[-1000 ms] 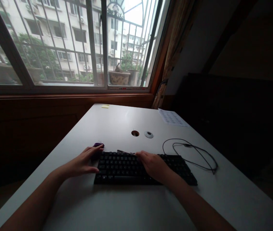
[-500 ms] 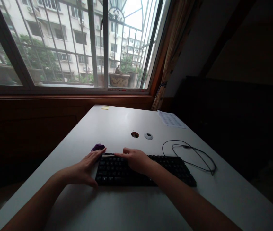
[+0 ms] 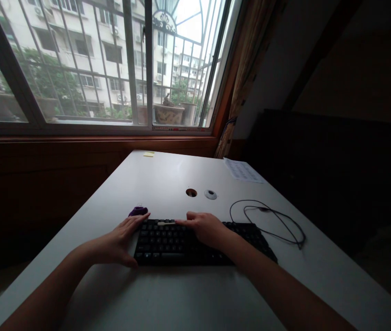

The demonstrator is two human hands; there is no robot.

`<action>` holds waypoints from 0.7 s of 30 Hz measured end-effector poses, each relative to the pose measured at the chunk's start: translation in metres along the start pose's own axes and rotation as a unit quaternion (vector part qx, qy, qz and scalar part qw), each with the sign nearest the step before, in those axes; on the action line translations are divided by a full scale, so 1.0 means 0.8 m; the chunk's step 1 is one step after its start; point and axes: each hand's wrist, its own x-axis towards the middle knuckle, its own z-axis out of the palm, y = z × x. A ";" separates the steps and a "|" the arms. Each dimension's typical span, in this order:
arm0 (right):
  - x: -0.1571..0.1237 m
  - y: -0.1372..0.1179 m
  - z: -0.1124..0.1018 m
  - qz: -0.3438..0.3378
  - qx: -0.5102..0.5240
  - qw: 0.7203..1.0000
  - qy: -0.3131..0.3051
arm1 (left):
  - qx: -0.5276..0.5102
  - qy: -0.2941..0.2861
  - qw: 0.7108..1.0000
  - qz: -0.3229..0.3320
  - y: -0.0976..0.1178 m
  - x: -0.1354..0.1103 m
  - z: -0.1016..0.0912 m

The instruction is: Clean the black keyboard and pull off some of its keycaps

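A black keyboard lies flat on the white desk. My left hand spans its left end, fingertips at the back corner and thumb at the front corner, holding it. My right hand is above the middle of the keyboard, its fingers closed on a thin pale stick with a thicker end, which looks like a cotton swab. The swab lies nearly level along the top row of keys, its thicker tip pointing left. My right hand and forearm hide part of the keys.
Just behind my left fingertips sits a small dark purple thing. The keyboard's black cable loops on the right. Farther back are a round desk hole, its cover, a printed sheet and yellow sticky notes.
My right hand has slid the swab to the right along the top row of keys. My left hand keeps its place at the keyboard's left end. The view has shifted slightly.
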 end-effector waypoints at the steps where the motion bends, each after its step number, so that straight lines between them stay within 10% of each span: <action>1: -0.007 0.004 0.000 0.009 0.000 1.000 -0.002 | -0.001 0.000 1.000 0.000 0.000 0.000 0.000; 21: -0.154 0.112 -0.002 0.155 0.050 0.987 0.000 | -0.010 -0.010 1.000 -0.006 -0.002 -0.001 -0.003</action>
